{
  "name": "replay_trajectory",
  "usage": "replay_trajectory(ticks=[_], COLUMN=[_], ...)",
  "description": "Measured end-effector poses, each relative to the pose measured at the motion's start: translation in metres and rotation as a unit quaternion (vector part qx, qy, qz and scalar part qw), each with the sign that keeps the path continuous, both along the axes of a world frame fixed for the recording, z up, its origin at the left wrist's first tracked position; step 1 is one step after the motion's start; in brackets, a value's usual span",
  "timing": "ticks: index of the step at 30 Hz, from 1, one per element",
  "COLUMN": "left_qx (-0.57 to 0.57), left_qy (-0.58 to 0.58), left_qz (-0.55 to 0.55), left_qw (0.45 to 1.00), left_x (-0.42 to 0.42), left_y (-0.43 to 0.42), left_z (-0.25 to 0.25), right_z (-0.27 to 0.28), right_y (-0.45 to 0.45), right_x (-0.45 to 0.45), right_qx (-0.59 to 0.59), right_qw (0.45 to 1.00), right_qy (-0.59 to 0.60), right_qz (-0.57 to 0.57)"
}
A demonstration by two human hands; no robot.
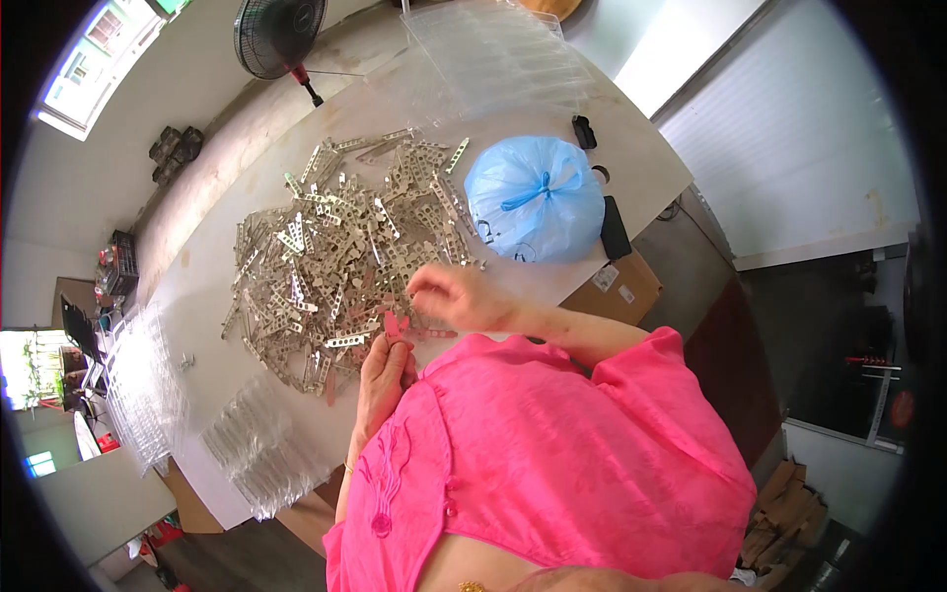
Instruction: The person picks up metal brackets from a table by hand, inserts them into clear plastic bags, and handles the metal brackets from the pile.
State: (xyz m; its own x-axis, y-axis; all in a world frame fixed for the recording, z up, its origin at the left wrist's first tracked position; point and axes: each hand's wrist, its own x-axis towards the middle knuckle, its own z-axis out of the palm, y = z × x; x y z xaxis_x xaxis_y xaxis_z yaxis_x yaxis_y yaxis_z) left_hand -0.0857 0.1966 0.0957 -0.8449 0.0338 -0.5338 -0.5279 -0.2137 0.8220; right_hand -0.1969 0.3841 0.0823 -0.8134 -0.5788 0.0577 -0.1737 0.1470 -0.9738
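Note:
A large heap of small metal strips with holes [335,247] covers the middle of the grey table. At the heap's near edge, my left hand [387,363] is closed on a small metal piece [396,326] that reflects pink. My right hand [444,296] hovers just above and to the right of it, over the heap's near right edge, fingers curled; whatever they may hold is hidden. A few loose strips lie beside my hands, close to the pink shirt.
Right of the heap sits a tied blue plastic bag [536,199], with a black object [615,229] beside it. Clear plastic trays [493,59] lie at the far edge, more plastic packs [264,444] at the near left. A fan [279,37] stands beyond the table.

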Motion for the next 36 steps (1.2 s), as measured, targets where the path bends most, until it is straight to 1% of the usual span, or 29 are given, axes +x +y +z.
replay_trajectory(ticks=[2,4,5,6,7,8,9,11,12,13,15,18,19,21,23,26,29,31,33,36], left_qx=[0.003,0.012,0.012,0.036,0.06,0.058,0.059,0.056,0.055,0.055,0.031,0.021,0.018,0.025,0.034,0.055,0.039,0.061,0.042,0.066], left_qy=[0.002,0.005,0.008,-0.007,-0.021,-0.017,-0.019,-0.013,-0.009,-0.005,-0.001,-0.022,-0.004,-0.014,0.01,0.011,0.017,0.017,0.02,0.031], left_qz=[0.017,0.046,0.049,0.073,0.097,0.101,0.111,0.125,0.125,0.126,0.131,0.117,0.129,0.113,0.119,0.123,0.113,0.121,0.106,0.13], left_qw=[1.0,0.999,0.999,0.997,0.993,0.993,0.992,0.99,0.991,0.991,0.991,0.993,0.991,0.993,0.992,0.991,0.993,0.991,0.993,0.989], left_x=[0.0,0.004,0.005,0.007,0.009,0.012,0.014,0.018,0.018,0.019,0.02,0.022,0.023,0.026,0.028,0.032,0.034,0.033,0.033,0.034], left_y=[0.005,0.006,0.008,0.009,0.011,0.011,0.012,0.011,0.011,0.01,0.012,0.01,0.009,0.008,0.008,0.006,0.004,0.002,0.0,-0.003], left_z=[-0.002,-0.007,-0.008,-0.008,-0.008,-0.009,-0.011,-0.016,-0.018,-0.018,-0.015,-0.015,-0.015,-0.017,-0.019,-0.026,-0.027,-0.029,-0.032,-0.023], right_z=[0.006,-0.029,-0.036,-0.041,-0.045,-0.049,-0.054,-0.067,-0.067,-0.067,-0.063,-0.072,-0.07,-0.07,-0.091,-0.09,-0.083,-0.075,-0.079,-0.058], right_y=[0.04,0.09,0.114,0.136,0.156,0.171,0.179,0.189,0.19,0.191,0.188,0.186,0.182,0.181,0.188,0.188,0.187,0.184,0.189,0.181], right_x=[-0.027,-0.057,-0.07,-0.08,-0.089,-0.096,-0.102,-0.115,-0.122,-0.127,-0.13,-0.139,-0.139,-0.141,-0.147,-0.147,-0.144,-0.142,-0.136,-0.127], right_qx=[0.045,0.132,0.184,0.234,0.29,0.345,0.339,0.403,0.453,0.447,0.535,0.542,0.541,0.552,0.547,0.546,0.54,0.527,0.466,0.34], right_qw=[0.99,0.963,0.935,0.897,0.881,0.861,0.863,0.832,0.818,0.82,0.786,0.775,0.775,0.777,0.776,0.771,0.763,0.765,0.782,0.794], right_qy=[-0.068,0.04,0.108,0.174,0.18,0.187,0.192,0.187,0.191,0.197,0.124,0.095,0.093,0.1,0.135,0.138,0.137,0.14,0.172,0.251], right_qz=[-0.112,-0.231,-0.282,-0.331,-0.327,-0.323,-0.321,-0.331,-0.298,-0.299,-0.283,-0.31,-0.312,-0.287,-0.283,-0.298,-0.327,-0.342,-0.376,-0.438])
